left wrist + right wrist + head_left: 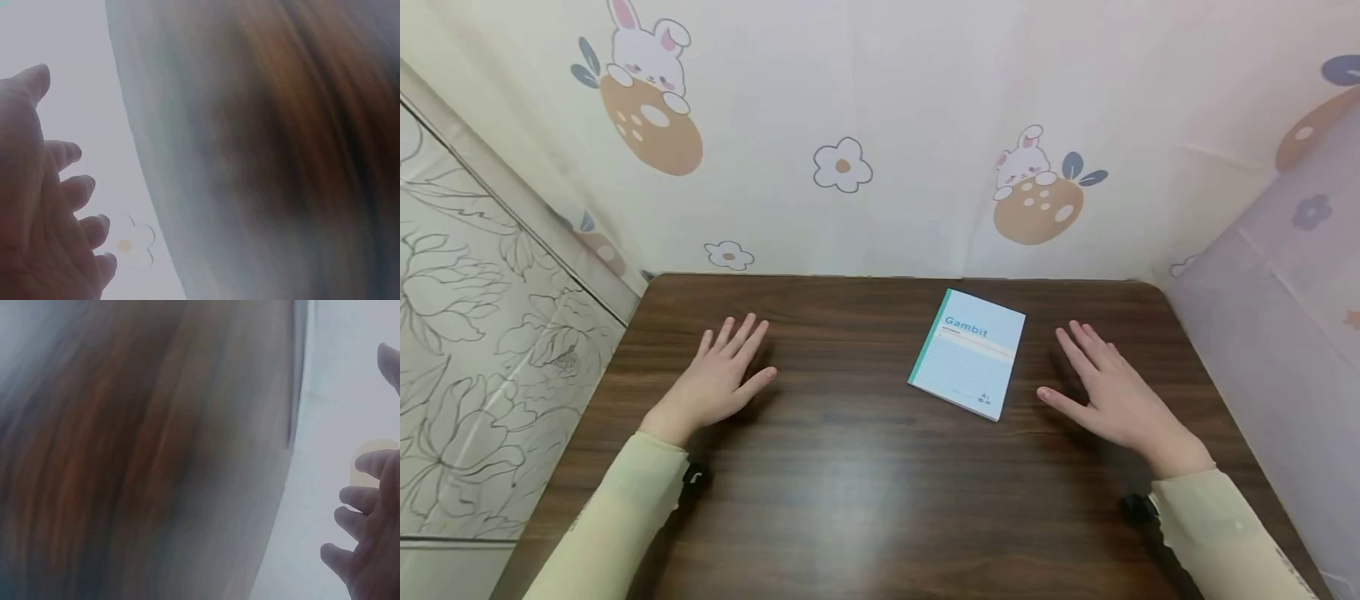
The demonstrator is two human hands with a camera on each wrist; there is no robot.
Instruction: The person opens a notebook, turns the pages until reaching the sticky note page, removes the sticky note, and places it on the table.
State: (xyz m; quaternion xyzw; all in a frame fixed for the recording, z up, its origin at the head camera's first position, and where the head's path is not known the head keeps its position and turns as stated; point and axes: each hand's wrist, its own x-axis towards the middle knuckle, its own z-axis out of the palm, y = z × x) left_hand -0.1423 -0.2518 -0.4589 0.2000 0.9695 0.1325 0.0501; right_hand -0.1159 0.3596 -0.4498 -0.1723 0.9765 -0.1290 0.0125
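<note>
A light blue notebook [968, 354] marked "Gambit", with a teal spine, lies tilted on the dark wooden table [842, 467], right of centre. To its right is my right hand [1108, 392], palm down, fingers extended, apart from the notebook. My left hand [715, 383] is over the table's left side, fingers spread and holding nothing. In the left wrist view the left hand [44, 200] shows at the left edge. The right wrist view has the right hand [375, 519] at its right edge, fingers partly cut off. Both wrist views blur the tabletop.
Behind the table hangs a pale curtain [910, 125] printed with rabbits and flowers. A white panel with flower drawings [482, 358] stands along the left side. More curtain [1262, 275] borders the right edge.
</note>
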